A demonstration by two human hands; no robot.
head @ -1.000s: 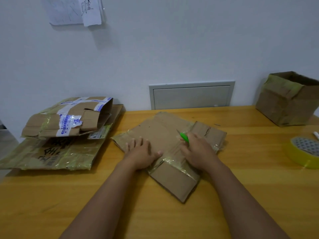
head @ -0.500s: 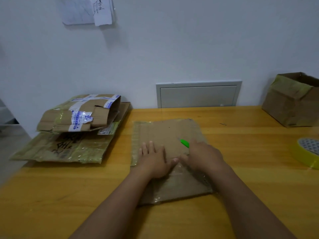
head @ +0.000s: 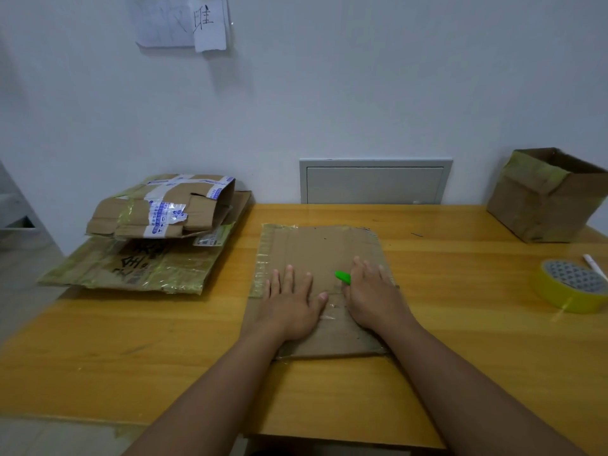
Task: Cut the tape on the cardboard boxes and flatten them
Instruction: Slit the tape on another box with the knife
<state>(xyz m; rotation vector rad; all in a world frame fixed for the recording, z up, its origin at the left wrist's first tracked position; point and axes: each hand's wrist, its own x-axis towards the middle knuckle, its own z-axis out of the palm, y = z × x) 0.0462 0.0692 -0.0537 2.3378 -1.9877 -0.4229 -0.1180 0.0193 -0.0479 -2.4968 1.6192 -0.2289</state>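
- A flattened box [head: 320,258] is laid on the wooden table [head: 460,324], in the middle, square to the table's near edge.
- Clear tape is seen along the box's left edge and across its middle, between the two hands.
- The left hand [head: 289,304] is pressed flat on the box, palm down, with the fingers straight and slightly spread and the thumb stretched toward the right hand.
- The right hand [head: 371,294] is laid on the box just beside the left, its fingers extended forward over the cardboard.
- A green cutter [head: 342,276] is held under the right hand; only its green tip is shown, sticking out at the thumb side. How the thumb is closed on it cannot be told.
- Both forearms are stretched from the bottom of the view to the box.
- A pile of flattened boxes [head: 148,245] is stacked at the table's left edge, well apart from the hands; the top one bears white tape with blue print, the bottom one black writing and yellowish tape.
- An upright box [head: 543,199], open at the top with yellowish tape on its rim, is stood at the far right corner of the table.
- A yellow tape roll [head: 572,289] is laid flat near the right edge, with a white pen [head: 595,265] just behind it.
- A grey panel [head: 375,182] is set into the white wall behind the table.
- Two paper sheets [head: 184,24] are stuck high on the wall, one bearing a handwritten character.
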